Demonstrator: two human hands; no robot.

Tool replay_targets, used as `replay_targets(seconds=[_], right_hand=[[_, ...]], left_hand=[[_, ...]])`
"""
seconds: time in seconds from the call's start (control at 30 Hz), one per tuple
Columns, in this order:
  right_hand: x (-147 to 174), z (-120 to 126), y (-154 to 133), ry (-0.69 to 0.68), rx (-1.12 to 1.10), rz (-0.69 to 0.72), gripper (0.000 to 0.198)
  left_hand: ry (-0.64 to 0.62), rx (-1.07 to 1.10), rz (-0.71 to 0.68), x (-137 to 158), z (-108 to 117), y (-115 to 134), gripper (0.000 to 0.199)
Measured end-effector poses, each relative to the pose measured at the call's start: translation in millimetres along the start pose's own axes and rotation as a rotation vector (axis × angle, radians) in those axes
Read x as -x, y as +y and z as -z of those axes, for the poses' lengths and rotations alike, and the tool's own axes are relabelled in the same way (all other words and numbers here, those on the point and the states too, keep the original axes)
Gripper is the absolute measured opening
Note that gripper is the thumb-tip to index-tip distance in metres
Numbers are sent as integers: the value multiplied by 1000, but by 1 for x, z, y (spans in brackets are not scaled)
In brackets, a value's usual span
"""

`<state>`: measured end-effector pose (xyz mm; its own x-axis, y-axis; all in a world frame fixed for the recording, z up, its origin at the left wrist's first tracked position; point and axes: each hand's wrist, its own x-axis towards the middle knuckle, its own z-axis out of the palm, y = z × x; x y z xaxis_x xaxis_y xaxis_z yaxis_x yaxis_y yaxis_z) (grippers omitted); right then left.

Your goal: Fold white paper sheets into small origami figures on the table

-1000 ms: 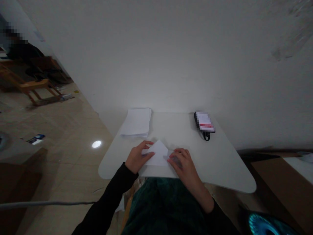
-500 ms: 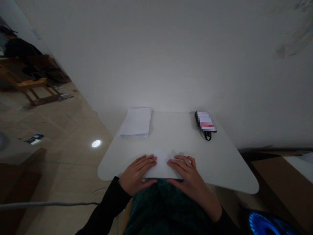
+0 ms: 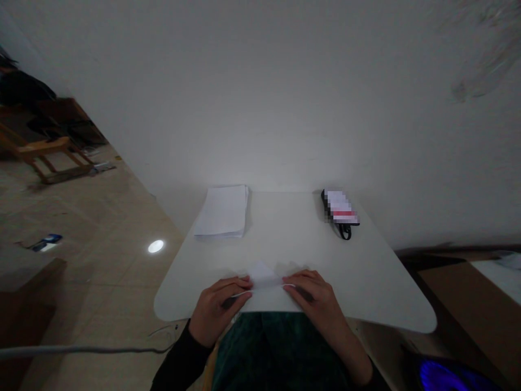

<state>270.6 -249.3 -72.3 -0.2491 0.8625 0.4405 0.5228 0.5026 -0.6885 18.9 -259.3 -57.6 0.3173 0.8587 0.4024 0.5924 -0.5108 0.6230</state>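
A folded white paper [image 3: 264, 276] lies at the near edge of the white table [image 3: 366, 282], its point facing away from me. My left hand [image 3: 215, 307] pinches the paper's left near corner between thumb and fingers. My right hand [image 3: 313, 298] pinches its right near corner in the same way. The near edge of the paper is lifted slightly off the table between the two hands.
A stack of white sheets [image 3: 223, 218] lies at the table's far left. A dark device with a strap [image 3: 340, 214] sits at the far right by the wall. Wooden furniture [image 3: 44, 152] stands on the tiled floor to the left, a brown surface [image 3: 480, 304] to the right.
Both hands went from pressing flat on the paper to pinching its near corners. The paper's near edge has come up a little. The view has shifted slightly.
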Motion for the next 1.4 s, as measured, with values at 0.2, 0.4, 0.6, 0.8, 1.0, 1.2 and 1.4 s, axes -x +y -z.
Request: replay_targets(seconds=[0.2, 0.4, 0.6, 0.8, 1.0, 1.2, 1.4], right_hand=[[-7, -3, 2, 59, -94, -175, 18], [-5, -7, 3, 83, -56, -205, 20], [-5, -9, 0, 87, -1, -190, 28], [-4, -10, 0, 68, 33, -202, 29], [-5, -11, 2, 57, 53, -195, 29], [-6, -9, 1, 34, 121, -149, 30], [6, -24, -14, 177, 305, 104, 25]], left_hand=[[67, -11, 114, -5, -3, 2, 17], [78, -51, 184, -6, -5, 3, 15], [84, -129, 189, -4, -9, 0, 15], [100, -230, 173, -7, -15, 6, 38], [60, -310, 91, -18, -27, 17, 31], [9, -315, 141, -20, -28, 18, 31], [-4, -313, 159, -21, -28, 19, 31]])
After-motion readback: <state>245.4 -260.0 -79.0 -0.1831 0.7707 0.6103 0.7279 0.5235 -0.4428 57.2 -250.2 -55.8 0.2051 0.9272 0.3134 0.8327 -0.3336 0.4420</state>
